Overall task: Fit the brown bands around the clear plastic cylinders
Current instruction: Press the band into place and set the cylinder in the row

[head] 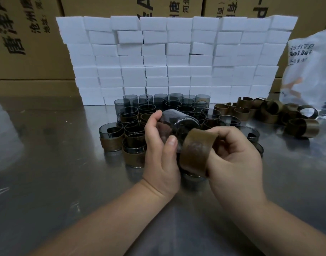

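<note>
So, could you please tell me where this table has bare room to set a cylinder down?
The table is bare left of the cylinder cluster, before the cardboard boxes, and front right, nearer than the loose bands. It is crowded centrally, before the white blocks, and by the bag.

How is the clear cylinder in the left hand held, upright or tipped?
Tipped. The cylinder lies slanted in the left hand, unlike the upright cylinders standing behind it.

White blocks (177,58), perhaps foam, stacked before cardboard boxes (29,43).
</note>
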{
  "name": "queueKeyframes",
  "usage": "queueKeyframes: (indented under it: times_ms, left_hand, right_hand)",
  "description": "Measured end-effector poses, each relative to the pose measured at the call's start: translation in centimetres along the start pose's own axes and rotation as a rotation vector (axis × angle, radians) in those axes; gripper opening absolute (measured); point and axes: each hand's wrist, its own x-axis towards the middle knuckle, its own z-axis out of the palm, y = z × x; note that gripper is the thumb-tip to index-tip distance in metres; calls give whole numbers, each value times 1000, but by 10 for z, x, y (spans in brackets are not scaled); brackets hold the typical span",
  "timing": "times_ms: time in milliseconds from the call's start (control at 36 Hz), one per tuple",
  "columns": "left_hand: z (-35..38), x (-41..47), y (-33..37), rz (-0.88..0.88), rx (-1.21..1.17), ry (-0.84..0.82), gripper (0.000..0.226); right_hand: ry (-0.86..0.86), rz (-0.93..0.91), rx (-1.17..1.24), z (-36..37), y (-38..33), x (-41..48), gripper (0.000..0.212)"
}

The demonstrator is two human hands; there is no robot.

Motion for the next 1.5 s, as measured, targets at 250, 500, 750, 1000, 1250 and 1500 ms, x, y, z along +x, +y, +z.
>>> queueKeyframes:
  times_ms: [250, 500, 750, 1000, 1250, 1500]
  left_hand:
    - [0, -1, 0, 63, 27, -43, 54]
    - [-2, -1, 4, 17, 85, -62, 67]
    - [-4, -2, -1, 35, 166, -69, 69]
    - [-3, 6, 4, 198, 451, -1, 60]
    - [-4, -5, 18, 281, 466, -204, 87]
    - [-1, -6, 20, 266, 587, -199, 65]
  right_hand:
    - [-56, 156, 31, 2, 4, 0, 13]
    - [-193, 222, 53, -1, -5, -2, 57]
    - [-139, 285, 39, -2, -5, 0, 52]
    - [-80, 309, 89, 2, -1, 0, 45]
    - [-35, 339, 168, -1, 0, 3, 36]
    - [-103, 326, 163, -1, -1, 1, 22]
